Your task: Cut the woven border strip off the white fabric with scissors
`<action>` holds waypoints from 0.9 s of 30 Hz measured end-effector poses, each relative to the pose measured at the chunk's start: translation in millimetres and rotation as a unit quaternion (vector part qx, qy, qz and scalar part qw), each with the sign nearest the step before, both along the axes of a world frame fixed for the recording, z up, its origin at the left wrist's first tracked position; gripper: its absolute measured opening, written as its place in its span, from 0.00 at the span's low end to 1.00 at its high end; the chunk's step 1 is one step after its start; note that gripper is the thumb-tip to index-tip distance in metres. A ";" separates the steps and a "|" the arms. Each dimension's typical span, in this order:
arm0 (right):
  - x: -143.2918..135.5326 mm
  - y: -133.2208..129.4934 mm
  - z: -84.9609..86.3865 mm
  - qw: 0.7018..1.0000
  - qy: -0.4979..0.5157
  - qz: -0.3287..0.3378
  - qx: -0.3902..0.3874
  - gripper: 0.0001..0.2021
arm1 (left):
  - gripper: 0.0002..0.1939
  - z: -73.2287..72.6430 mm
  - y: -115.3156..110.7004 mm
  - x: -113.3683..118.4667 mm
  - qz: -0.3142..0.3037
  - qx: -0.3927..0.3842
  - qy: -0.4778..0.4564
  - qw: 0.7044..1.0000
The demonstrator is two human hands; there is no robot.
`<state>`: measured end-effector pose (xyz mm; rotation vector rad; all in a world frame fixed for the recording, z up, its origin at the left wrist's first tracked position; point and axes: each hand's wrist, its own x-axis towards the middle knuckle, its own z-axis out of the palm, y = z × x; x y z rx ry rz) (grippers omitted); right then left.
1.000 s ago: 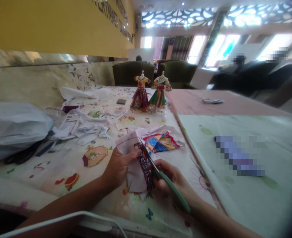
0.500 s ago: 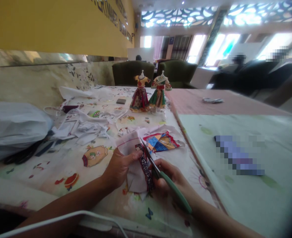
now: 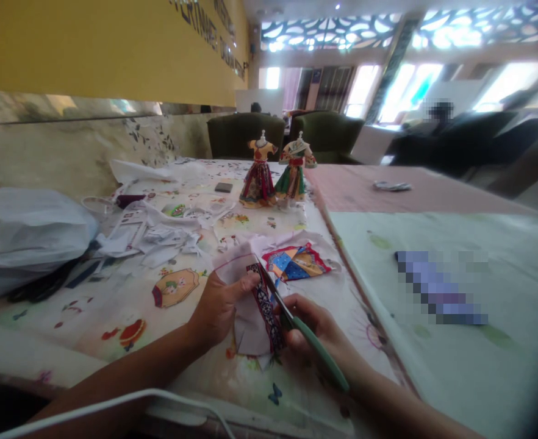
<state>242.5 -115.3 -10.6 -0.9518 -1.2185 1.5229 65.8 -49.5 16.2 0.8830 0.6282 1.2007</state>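
Observation:
My left hand [image 3: 218, 308] pinches a piece of white fabric [image 3: 251, 326] with a dark patterned strip [image 3: 264, 305] edged in red running down it. The thumb presses on the strip's upper part. Green-handled scissors [image 3: 317, 350] are in my right hand [image 3: 310, 326], fingers closed round the handles. Their blades lie along the strip's right edge, tips at its top, next to my left thumb. Just beyond the blades lies a blue, orange and red patchwork print [image 3: 296, 263] on white fabric.
Two small dress forms in yellow-red [image 3: 258, 177] and green [image 3: 291, 174] costumes stand behind. White scraps [image 3: 159, 238] and a white plastic bag [image 3: 31, 238] lie left. A tan printed cutout [image 3: 175, 286] sits nearby. A white cable [image 3: 127, 396] crosses the near edge.
The scissors have shifted slightly left and up, and their blades look closer together. Both hands keep their hold, and the fabric has barely moved.

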 end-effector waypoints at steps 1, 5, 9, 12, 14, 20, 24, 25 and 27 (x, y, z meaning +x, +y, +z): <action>0.0 0.1 0.3 1.000 0.003 -0.001 0.003 0.31 | 0.26 0.1 0.2 0.1 0.000 -0.003 0.001 1.000; -0.4 0.8 -1.5 1.000 0.023 0.001 0.001 0.31 | 0.25 0.5 -0.4 0.0 -0.017 0.001 0.000 1.000; -0.9 0.1 0.6 1.000 0.025 0.002 -0.002 0.32 | 0.25 1.6 -1.8 0.3 -0.029 0.001 0.001 1.000; -1.2 -0.8 1.1 1.000 0.015 -0.002 -0.007 0.32 | 0.23 2.5 -2.7 0.5 -0.027 0.000 0.003 1.000; -1.3 -0.6 -2.2 1.000 0.022 0.003 -0.011 0.31 | 0.20 2.6 -2.9 0.4 -0.027 -0.006 0.003 1.000; -0.2 2.3 -14.7 1.000 0.013 0.006 -0.009 0.31 | 0.23 3.3 -2.6 0.4 -0.037 -0.005 0.009 0.999; 0.2 1.5 -14.7 0.999 0.033 0.007 -0.018 0.29 | 0.23 3.6 -2.8 0.4 -0.040 0.006 0.014 0.999; 0.2 1.2 -14.4 0.999 0.035 0.007 -0.016 0.29 | 0.22 3.2 -2.7 0.3 -0.039 0.010 0.017 0.999; 0.2 0.7 -13.8 0.999 0.032 0.007 -0.013 0.29 | 0.20 2.2 -2.6 0.0 -0.040 0.015 0.020 0.999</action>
